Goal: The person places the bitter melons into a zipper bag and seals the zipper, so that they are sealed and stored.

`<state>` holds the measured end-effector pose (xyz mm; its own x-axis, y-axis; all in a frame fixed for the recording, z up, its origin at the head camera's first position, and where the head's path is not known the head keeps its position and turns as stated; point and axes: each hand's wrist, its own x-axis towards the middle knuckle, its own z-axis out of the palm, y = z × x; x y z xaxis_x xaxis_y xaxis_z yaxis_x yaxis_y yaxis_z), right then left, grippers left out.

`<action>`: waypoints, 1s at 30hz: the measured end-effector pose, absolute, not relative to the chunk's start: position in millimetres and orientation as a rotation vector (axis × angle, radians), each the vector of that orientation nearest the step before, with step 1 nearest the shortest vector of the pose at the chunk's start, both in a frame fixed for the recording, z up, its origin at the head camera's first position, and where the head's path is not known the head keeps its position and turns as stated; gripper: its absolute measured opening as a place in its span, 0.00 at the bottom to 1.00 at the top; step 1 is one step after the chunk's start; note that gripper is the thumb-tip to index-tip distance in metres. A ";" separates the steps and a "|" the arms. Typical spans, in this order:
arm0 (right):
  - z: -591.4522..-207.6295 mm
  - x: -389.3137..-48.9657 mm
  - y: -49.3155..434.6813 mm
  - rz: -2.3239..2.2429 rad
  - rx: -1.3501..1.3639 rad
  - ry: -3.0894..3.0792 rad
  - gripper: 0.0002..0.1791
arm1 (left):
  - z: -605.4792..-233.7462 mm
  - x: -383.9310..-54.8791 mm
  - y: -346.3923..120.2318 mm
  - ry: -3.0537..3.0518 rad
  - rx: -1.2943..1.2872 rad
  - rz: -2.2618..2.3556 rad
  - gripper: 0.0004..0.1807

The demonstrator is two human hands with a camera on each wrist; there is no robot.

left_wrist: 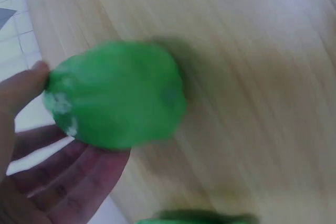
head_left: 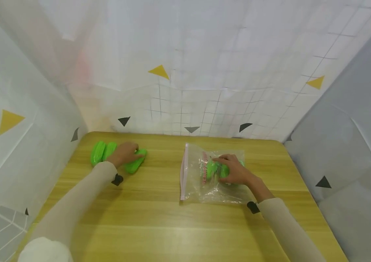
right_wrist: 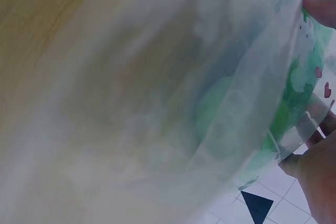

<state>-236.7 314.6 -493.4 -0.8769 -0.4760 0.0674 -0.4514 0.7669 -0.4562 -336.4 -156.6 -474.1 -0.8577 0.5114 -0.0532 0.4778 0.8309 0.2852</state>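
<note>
My left hand (head_left: 124,154) grips a bright green oblong vegetable-like piece (head_left: 135,164) at the table's back left. In the left wrist view, thumb and fingers lie on either side of this green piece (left_wrist: 118,95), which is blurred. Two more green pieces (head_left: 98,153) lie beside that hand, partly behind it. Over on the right, a clear zip bag (head_left: 193,187) with red print lies flat, its zip edge facing left. Green pieces (head_left: 211,169) show through its plastic. My right hand (head_left: 235,171) holds the bag around them; in the right wrist view, plastic (right_wrist: 157,103) covers most of the picture.
The wooden table (head_left: 159,225) has rounded back corners. Pale printed sheets (head_left: 205,54) with triangles and grid lines enclose it at the back and both sides. A dark band or device (head_left: 117,179) sits near each wrist.
</note>
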 end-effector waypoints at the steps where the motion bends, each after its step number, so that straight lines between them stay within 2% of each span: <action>1: -493.9 -236.9 314.7 -0.728 -0.762 2.904 0.43 | -474.9 -336.1 -156.2 2.883 0.744 0.415 0.24; 12: -494.6 -236.5 314.5 -0.734 -0.755 2.898 0.43 | -474.2 -329.9 -158.7 2.725 0.516 0.566 0.38; 17: -494.5 -236.8 315.1 -0.718 -0.769 2.908 0.43 | -478.2 -327.6 -159.4 2.694 0.551 0.618 0.42; 24: -495.3 -237.1 314.9 -0.713 -0.771 2.905 0.43 | -488.9 -327.5 -160.9 2.759 0.672 0.646 0.32; 30: -496.6 -238.3 315.8 -0.717 -0.769 2.900 0.43 | -486.3 -327.8 -163.4 2.748 0.531 0.685 0.31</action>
<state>-238.3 315.8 -496.6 -0.8740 -0.4819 0.0622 -0.4553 0.7676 -0.4510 -327.8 -163.4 -486.3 -0.8996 0.4066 -0.1593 0.2841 0.8220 0.4935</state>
